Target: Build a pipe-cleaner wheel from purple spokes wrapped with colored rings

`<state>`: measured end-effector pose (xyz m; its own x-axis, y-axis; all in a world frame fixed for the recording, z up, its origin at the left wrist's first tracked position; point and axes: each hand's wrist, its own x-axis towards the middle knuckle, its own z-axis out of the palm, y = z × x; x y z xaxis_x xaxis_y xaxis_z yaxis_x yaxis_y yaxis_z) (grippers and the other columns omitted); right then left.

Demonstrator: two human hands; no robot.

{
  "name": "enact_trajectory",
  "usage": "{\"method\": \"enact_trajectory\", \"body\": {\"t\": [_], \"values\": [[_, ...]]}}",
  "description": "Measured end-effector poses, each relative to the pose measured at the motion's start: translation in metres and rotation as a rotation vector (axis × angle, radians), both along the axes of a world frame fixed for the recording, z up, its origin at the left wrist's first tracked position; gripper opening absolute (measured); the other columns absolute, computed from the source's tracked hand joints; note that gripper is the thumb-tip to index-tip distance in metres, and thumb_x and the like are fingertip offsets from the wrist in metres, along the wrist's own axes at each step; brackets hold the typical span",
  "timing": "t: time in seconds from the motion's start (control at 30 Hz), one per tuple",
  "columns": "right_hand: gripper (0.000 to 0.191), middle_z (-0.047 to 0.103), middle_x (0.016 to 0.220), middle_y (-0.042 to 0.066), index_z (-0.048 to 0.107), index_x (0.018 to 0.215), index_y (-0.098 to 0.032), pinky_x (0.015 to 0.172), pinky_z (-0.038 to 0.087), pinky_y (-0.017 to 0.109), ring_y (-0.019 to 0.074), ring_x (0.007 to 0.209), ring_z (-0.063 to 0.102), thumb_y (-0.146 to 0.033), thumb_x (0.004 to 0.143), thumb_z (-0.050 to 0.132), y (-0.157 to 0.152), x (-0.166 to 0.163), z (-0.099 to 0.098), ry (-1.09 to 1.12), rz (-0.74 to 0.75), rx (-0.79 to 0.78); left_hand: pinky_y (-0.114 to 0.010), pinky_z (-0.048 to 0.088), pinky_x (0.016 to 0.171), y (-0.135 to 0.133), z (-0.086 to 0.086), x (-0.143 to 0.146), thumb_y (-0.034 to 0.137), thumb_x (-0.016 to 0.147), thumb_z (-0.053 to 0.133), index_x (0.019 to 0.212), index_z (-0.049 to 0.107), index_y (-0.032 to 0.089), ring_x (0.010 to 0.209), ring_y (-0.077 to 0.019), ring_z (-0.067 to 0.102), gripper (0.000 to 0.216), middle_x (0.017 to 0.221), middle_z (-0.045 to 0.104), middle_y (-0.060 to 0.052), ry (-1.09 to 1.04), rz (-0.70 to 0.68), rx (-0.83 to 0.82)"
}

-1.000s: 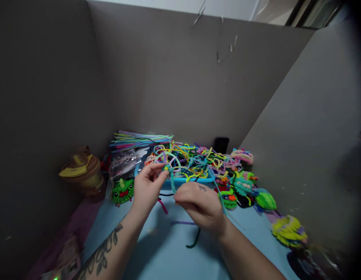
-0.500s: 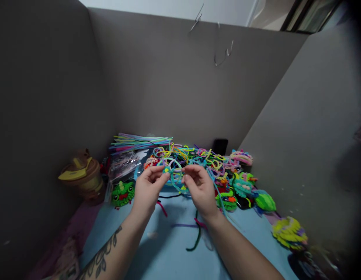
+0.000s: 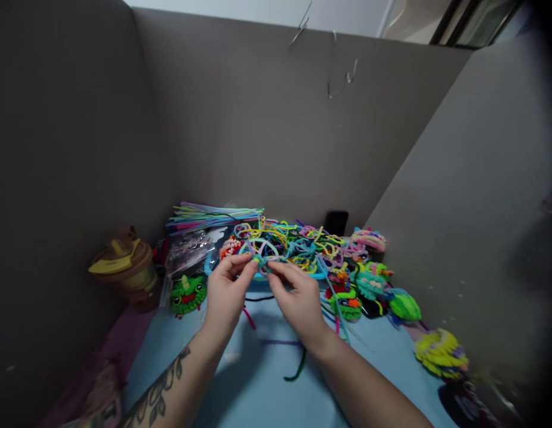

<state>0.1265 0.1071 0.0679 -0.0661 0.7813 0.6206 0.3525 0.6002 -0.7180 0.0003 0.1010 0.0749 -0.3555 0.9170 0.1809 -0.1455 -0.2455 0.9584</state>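
My left hand (image 3: 229,289) pinches a small teal-and-yellow piece of bent pipe cleaner (image 3: 260,263) between thumb and fingertips. From the other side my right hand (image 3: 298,297) closes its thumb and forefinger on the same piece, and the two sets of fingertips almost meet. Part of the piece is hidden by the fingers. Behind them lies a blue-rimmed tray (image 3: 318,276) heaped with tangled, curled pipe cleaners (image 3: 303,246) in many colours. Below the hands, a purple pipe cleaner (image 3: 280,342) and a dark green one (image 3: 297,371) rest on the light blue table surface (image 3: 267,398).
Straight pipe cleaners (image 3: 213,217) lie bundled at the back left, above clear plastic packets (image 3: 189,252). A green fuzzy figure (image 3: 187,295) and a brown cup (image 3: 128,267) stand left. More fuzzy figures (image 3: 369,284) line the right side. A phone (image 3: 336,223) leans against the grey back panel (image 3: 267,131).
My right hand has moved left, bringing its fingertips close to the left hand's. The loop that showed between the hands is now mostly covered by fingers.
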Motion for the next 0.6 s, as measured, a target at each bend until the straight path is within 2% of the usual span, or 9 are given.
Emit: {"method": "enact_trajectory", "body": {"t": [0.1, 0.27, 0.47, 0.6], "values": [[0.027, 0.068, 0.088, 0.007, 0.069, 0.098, -0.020, 0.076, 0.053, 0.030, 0.0167, 0.082, 0.064, -0.010, 0.084, 0.047, -0.002, 0.003, 0.002, -0.117, 0.011, 0.145, -0.023, 0.050, 0.069, 0.000, -0.001, 0.000, 0.027, 0.066, 0.073, 0.084, 0.066, 0.014, 0.071, -0.0129, 0.064, 0.023, 0.077, 0.069, -0.003, 0.048, 0.003, 0.019], [0.033, 0.064, 0.084, 0.007, 0.067, 0.104, -0.021, 0.071, 0.052, 0.027, 0.0160, 0.078, 0.062, -0.008, 0.085, 0.043, 0.000, 0.008, 0.000, -0.279, -0.008, 0.224, -0.024, 0.050, 0.065, -0.002, 0.001, 0.000, 0.028, 0.069, 0.071, 0.083, 0.068, 0.015, 0.070, -0.0138, 0.063, 0.019, 0.077, 0.069, -0.004, 0.232, 0.019, 0.078], [0.036, 0.064, 0.086, 0.010, 0.067, 0.106, -0.018, 0.071, 0.052, 0.033, 0.0204, 0.080, 0.061, -0.006, 0.083, 0.042, 0.005, 0.010, -0.003, -0.456, 0.006, 0.202, -0.024, 0.049, 0.062, -0.001, 0.001, -0.005, 0.026, 0.068, 0.071, 0.082, 0.069, 0.016, 0.066, -0.0135, 0.061, 0.018, 0.076, 0.068, -0.002, 0.400, 0.061, 0.060], [0.030, 0.067, 0.089, 0.009, 0.066, 0.104, -0.019, 0.075, 0.052, 0.034, 0.0201, 0.082, 0.063, -0.010, 0.084, 0.046, 0.001, 0.007, 0.003, -0.354, 0.103, 0.111, -0.022, 0.046, 0.060, 0.004, -0.003, -0.010, 0.028, 0.068, 0.071, 0.083, 0.067, 0.015, 0.063, -0.0113, 0.058, 0.020, 0.071, 0.066, -0.001, 0.385, 0.075, 0.040]]}}
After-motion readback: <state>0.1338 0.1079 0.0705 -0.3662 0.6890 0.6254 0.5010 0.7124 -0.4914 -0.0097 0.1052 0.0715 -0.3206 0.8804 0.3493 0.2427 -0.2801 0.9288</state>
